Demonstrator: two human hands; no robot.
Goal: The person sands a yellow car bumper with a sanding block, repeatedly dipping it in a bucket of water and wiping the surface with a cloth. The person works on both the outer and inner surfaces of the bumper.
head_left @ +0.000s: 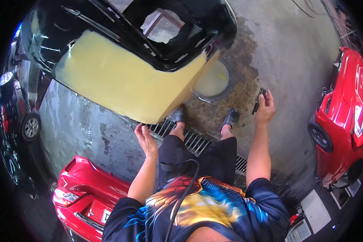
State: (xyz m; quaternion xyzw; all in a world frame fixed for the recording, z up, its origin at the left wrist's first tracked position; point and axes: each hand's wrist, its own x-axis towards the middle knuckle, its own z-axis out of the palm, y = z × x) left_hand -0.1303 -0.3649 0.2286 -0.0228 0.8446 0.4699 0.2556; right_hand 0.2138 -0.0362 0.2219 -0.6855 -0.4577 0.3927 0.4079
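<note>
A black car body with a large pale yellow primed panel [125, 76] fills the upper middle. My left hand [145, 139] hangs open, fingers apart, just below the panel's lower edge, holding nothing. My right hand [265, 108] is raised to the right and grips a small dark flat piece, perhaps a sanding sheet [258, 101], between thumb and fingers. My two dark shoes [177, 115] stand on wet concrete beside a metal floor drain grate [197, 141].
A round basin of cloudy yellowish water [213, 80] sits on the stained floor under the panel's corner. Red cars stand at right [343, 121] and lower left [84, 193]; a dark car [16, 101] is at far left. A black cable hangs down my shirt.
</note>
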